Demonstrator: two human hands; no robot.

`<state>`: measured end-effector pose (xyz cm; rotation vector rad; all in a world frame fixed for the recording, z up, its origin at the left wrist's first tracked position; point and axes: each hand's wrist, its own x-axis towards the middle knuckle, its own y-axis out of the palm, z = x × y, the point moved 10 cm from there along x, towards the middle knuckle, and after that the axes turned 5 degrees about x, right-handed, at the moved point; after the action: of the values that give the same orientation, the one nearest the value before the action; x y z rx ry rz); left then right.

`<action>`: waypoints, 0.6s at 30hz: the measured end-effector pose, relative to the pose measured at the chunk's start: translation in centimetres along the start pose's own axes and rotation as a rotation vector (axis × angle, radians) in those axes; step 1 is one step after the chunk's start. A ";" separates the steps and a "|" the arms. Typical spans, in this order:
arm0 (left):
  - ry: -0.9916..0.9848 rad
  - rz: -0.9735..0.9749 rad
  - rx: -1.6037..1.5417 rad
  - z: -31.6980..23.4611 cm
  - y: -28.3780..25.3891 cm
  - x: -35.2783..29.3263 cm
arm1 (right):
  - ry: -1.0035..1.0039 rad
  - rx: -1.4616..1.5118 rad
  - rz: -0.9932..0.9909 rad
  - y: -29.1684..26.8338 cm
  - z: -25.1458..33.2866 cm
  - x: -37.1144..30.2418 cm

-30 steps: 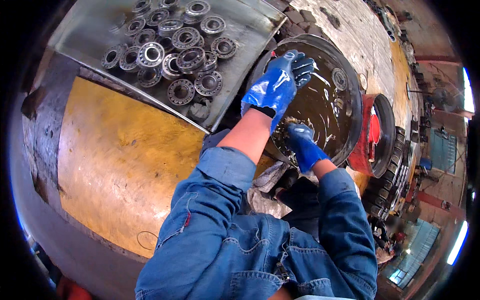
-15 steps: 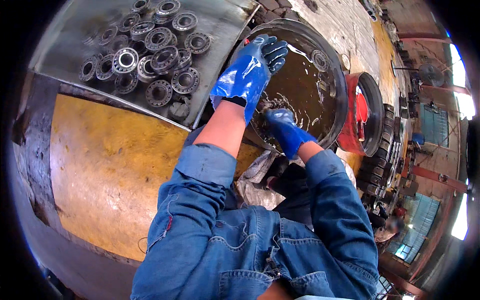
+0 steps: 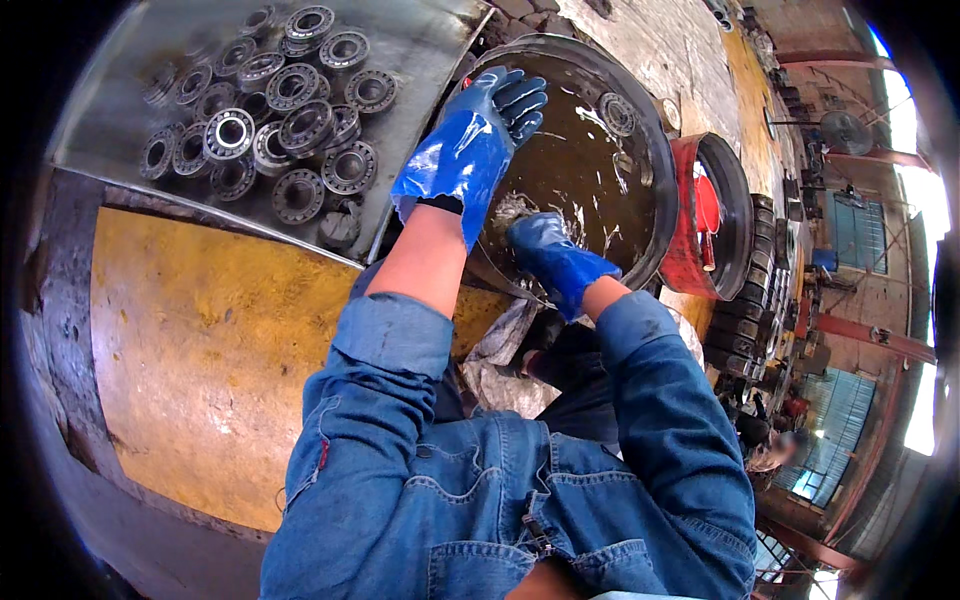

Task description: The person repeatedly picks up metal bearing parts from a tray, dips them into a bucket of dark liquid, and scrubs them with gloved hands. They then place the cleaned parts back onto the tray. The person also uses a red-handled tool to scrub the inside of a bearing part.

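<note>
A round dark tub (image 3: 664,150) holds brown, oily liquid (image 3: 585,175). My left hand (image 3: 470,140), in a wet blue rubber glove, is at the tub's left side, its fingers stretched out and holding nothing. In the near left part of the tub, my right hand (image 3: 553,255), gloved alike, reaches down to the liquid with its fingers bent together. Pale churned liquid (image 3: 513,208) lies at its fingertips, and whatever they grip is hidden. Toward the far right side of the tub, a ring-shaped bearing (image 3: 617,114) shows at the surface.
Left of the tub, a metal tray (image 3: 105,130) carries several steel bearings (image 3: 229,134) and a grey crumpled lump (image 3: 340,226). A worn yellow board (image 3: 200,350) lies nearer. On the right stand a red drum (image 3: 680,215) with a red handled pan (image 3: 706,205) and stacked dark rings (image 3: 735,325).
The whole view has shifted slightly, so things sit a little further left. Ripples and froth around my right hand have changed shape. My left hand stays at the tub's side, fingers out.
</note>
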<state>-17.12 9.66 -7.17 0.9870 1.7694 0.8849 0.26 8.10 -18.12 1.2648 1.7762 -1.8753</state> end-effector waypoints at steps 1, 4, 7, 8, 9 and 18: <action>-0.002 0.013 -0.008 0.2 0.8 0.0 | -0.047 -0.050 0.035 -0.8 0.9 -0.9; 0.016 0.065 -0.013 0.1 1.3 -0.1 | 0.076 0.045 0.047 -0.7 -1.1 -0.8; -0.008 0.063 -0.024 0.3 1.5 -0.3 | 0.290 0.821 -0.244 2.0 -6.2 -2.3; -0.009 0.066 -0.028 0.4 1.8 -0.4 | 0.413 1.180 -0.180 4.3 -7.2 -2.0; -0.011 0.071 -0.034 0.5 2.0 -0.4 | 0.361 1.066 -0.206 4.3 -7.4 -1.6; 0.010 0.054 0.000 0.1 1.6 -0.5 | 0.080 0.051 -0.072 -0.7 -1.9 0.2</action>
<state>-16.45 9.90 -5.62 1.0360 1.7580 0.9251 0.42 10.04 -17.56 1.3276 1.8487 -1.9458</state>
